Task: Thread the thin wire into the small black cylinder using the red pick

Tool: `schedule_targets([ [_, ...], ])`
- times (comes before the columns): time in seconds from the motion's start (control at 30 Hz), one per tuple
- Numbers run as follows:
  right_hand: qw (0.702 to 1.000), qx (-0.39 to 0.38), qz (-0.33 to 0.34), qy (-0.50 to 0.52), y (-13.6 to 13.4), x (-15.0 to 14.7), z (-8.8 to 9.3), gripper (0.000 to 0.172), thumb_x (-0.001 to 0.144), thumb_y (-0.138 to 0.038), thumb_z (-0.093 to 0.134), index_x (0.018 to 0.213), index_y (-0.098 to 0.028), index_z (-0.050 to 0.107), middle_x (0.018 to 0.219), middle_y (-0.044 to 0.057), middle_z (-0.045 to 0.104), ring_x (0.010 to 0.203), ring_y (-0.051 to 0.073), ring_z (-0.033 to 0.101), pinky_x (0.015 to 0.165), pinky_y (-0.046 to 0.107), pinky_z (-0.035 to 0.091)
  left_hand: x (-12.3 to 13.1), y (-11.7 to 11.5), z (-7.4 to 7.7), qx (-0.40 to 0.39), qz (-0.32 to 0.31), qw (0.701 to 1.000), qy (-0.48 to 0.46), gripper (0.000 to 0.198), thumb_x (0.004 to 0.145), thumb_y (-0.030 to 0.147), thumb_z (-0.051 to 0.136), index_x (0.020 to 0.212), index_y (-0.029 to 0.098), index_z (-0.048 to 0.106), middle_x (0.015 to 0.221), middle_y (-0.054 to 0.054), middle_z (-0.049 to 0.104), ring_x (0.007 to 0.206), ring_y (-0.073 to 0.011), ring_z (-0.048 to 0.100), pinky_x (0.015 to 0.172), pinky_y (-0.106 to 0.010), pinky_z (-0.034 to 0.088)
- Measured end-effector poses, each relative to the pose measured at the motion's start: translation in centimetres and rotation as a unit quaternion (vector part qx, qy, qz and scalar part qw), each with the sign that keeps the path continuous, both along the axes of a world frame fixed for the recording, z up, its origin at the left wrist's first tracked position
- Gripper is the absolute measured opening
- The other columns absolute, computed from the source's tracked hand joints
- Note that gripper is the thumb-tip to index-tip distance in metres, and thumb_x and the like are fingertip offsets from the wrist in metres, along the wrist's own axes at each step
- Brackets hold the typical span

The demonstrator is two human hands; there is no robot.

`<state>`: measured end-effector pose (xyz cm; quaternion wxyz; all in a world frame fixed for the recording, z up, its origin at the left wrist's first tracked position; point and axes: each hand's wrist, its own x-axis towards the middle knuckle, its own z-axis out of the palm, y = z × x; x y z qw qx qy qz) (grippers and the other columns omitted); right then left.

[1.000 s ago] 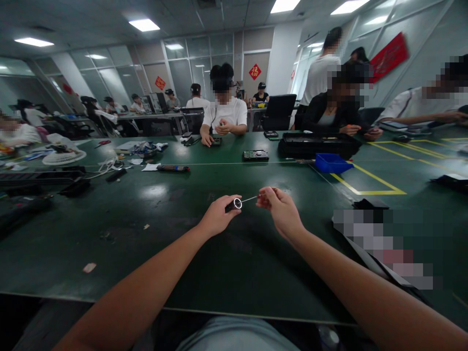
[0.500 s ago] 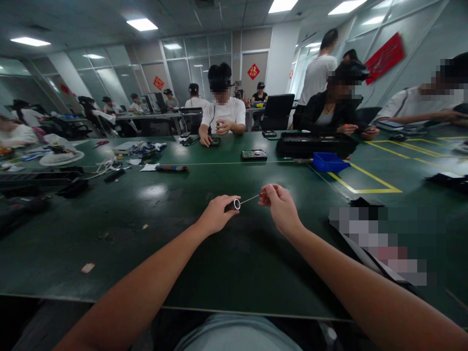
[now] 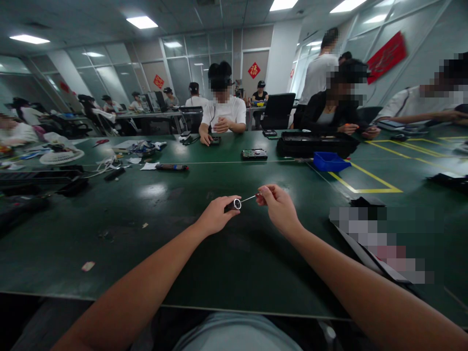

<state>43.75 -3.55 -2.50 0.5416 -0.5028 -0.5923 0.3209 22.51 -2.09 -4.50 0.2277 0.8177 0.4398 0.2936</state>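
Note:
My left hand (image 3: 215,216) is closed around a small black cylindrical handle (image 3: 232,205) with a silver ring at its open end. My right hand (image 3: 278,208) pinches the far end of a thin metal rod (image 3: 248,198). The rod's other tip sits at the mouth of the handle. Both hands hover just above the dark green table (image 3: 183,234), a little beyond its middle.
A blue tray (image 3: 331,161), a black case (image 3: 316,144) and a circuit board (image 3: 254,154) lie farther back. Cables and tools clutter the left side (image 3: 109,168). A blurred flat object (image 3: 380,239) lies at my right. Other people sit across the table.
Both hands stay nearly where they were. The rod remains at the handle's mouth; the view has shifted only slightly.

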Motion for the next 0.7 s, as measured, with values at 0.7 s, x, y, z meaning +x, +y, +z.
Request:
schedule_targets([
  [0.7,0.994,0.008,0.036,-0.099,-0.4,0.1,0.5,0.037,0.096,-0.049,0.043,0.088,-0.02,0.065,0.057,-0.003,0.053,0.054,0.016,0.055,0.057,0.03,0.042,-0.3,0.2,-0.2,-0.009,0.016,1.0,-0.005,0.043,0.088,0.025,0.066,0.131,0.027,0.06,0.121,-0.004,0.066,0.112,-0.0231,0.059,0.101,-0.04,0.043],
])
